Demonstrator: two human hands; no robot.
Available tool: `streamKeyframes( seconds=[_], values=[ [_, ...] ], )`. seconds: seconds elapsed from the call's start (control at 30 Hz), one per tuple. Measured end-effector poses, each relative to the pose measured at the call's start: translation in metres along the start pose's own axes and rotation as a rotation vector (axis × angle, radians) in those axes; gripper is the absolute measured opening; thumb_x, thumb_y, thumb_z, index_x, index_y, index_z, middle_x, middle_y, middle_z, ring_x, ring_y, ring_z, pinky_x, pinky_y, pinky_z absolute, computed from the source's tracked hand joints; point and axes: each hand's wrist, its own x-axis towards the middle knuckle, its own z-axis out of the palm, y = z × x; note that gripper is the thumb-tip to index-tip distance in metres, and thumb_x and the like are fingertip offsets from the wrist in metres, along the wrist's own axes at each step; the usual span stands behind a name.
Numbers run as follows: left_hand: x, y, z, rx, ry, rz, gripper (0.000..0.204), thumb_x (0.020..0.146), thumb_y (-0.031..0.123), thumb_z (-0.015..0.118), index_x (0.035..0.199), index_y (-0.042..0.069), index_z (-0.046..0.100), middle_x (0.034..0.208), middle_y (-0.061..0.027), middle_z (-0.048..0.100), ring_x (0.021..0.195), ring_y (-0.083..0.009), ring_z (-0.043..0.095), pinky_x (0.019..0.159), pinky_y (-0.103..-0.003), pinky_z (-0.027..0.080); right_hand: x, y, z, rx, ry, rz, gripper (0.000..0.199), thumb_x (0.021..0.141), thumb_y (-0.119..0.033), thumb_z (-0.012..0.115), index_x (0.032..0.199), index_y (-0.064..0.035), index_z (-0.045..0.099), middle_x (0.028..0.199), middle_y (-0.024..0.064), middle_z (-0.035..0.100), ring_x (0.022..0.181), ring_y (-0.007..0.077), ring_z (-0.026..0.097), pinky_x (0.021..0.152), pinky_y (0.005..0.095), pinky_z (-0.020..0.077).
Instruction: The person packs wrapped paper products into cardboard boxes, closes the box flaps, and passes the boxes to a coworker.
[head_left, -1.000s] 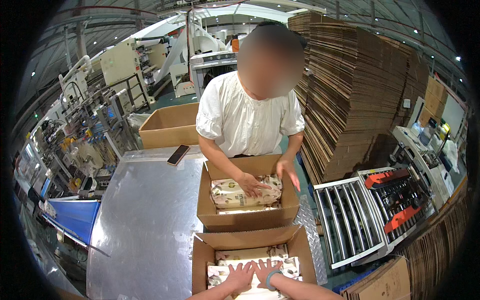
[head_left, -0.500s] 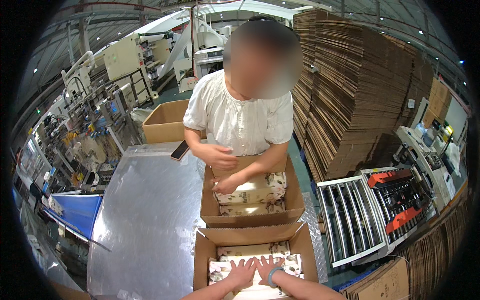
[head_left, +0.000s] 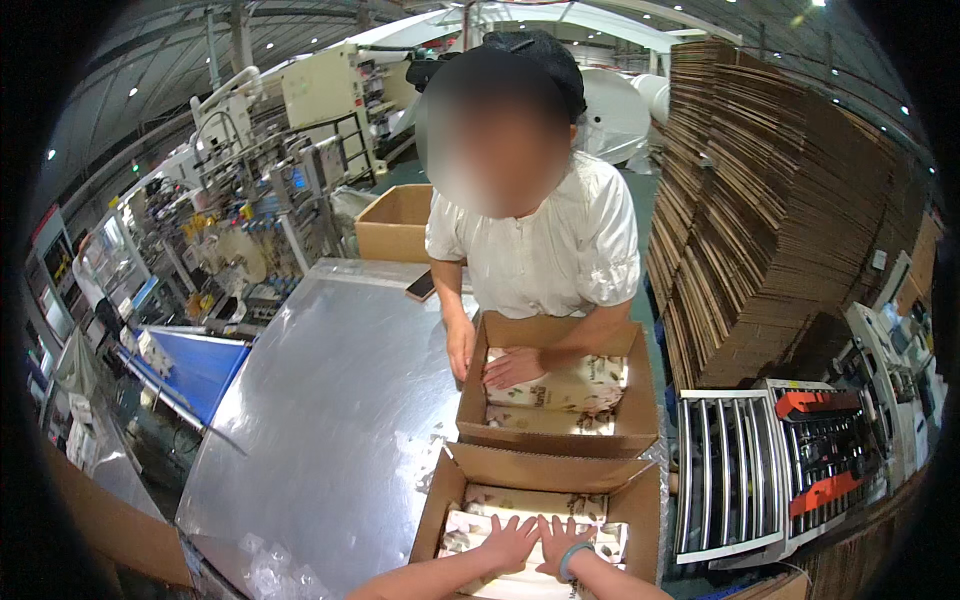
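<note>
My left hand [head_left: 511, 543] and my right hand [head_left: 558, 543] lie side by side on white, floral-printed soft packs [head_left: 540, 503] inside the nearer open carton [head_left: 436, 503]. Both hands have their fingers spread flat on the packs' tops, thumbs close together. A pale blue-green bangle [head_left: 568, 562] circles my right wrist. Just beyond stands a second open carton [head_left: 560, 438] holding similar packs [head_left: 580, 385]. A person across from me rests one hand [head_left: 515, 368] on those packs, while their other hand [head_left: 460, 347] is by that carton's left wall.
A shiny metal table [head_left: 320, 390] stretches left of the cartons, with a dark phone [head_left: 421, 287] at its far end and crumpled clear plastic [head_left: 275, 570] nearby. On the right are a roller conveyor [head_left: 728, 480] and tall stacks of flattened cardboard [head_left: 770, 220]. Machinery [head_left: 240, 230] stands back left.
The view has turned, shifting the scene rightward. My hands stay flat on the packs. The other person has laid one hand on their packs and moved the other to the carton's left side.
</note>
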Motion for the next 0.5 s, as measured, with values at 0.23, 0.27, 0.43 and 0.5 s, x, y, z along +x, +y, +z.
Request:
streamKeyframes(
  seconds=[0.23,0.27,0.43,0.5],
  values=[
    [-0.0027,-0.0004,-0.0058,-0.021,0.016,-0.007,0.079,0.073,0.027,0.063,0.137,0.001,0.024,0.139,-0.0161,0.027,0.118,-0.0375,0.037,0.087,-0.068,0.028,0.0002,-0.0010,-0.0016,-0.028,0.019,0.002,0.108,0.069,-0.050,0.071,0.145,-0.0153,0.003,0.150,0.0157,0.015,0.136,0.0413,0.016,0.095,0.0752,0.0123],
    [-0.0024,-0.0002,-0.0047,-0.030,0.005,-0.007,0.079,0.073,0.027,0.063,0.137,0.001,0.024,0.139,-0.0160,0.027,0.118,-0.0373,0.037,0.088,-0.068,0.028,0.0010,-0.0013,-0.0009,-0.032,0.004,0.010,0.108,0.069,-0.051,0.070,0.145,-0.0153,0.003,0.150,0.0156,0.014,0.136,0.0412,0.016,0.096,0.0751,0.0123],
    [-0.0021,0.0027,-0.0088,-0.034,-0.025,-0.004,0.080,0.073,0.026,0.063,0.138,0.001,0.023,0.139,-0.0159,0.027,0.119,-0.0368,0.037,0.088,-0.069,0.027,0.0024,0.0000,-0.0002,-0.075,-0.030,0.024,0.104,0.074,-0.053,0.066,0.145,-0.0141,0.001,0.150,0.0149,0.013,0.136,0.0413,0.015,0.095,0.0758,0.0149],
    [-0.0014,0.0025,-0.0081,-0.035,-0.035,-0.009,0.081,0.072,0.026,0.063,0.138,0.001,0.023,0.140,-0.0156,0.026,0.119,-0.0366,0.036,0.088,-0.069,0.027,0.0028,0.0008,0.0027,-0.043,-0.004,0.022,0.107,0.070,-0.052,0.069,0.145,-0.0147,0.003,0.150,0.0153,0.014,0.136,0.0411,0.015,0.095,0.0753,0.0131]
  ],
)
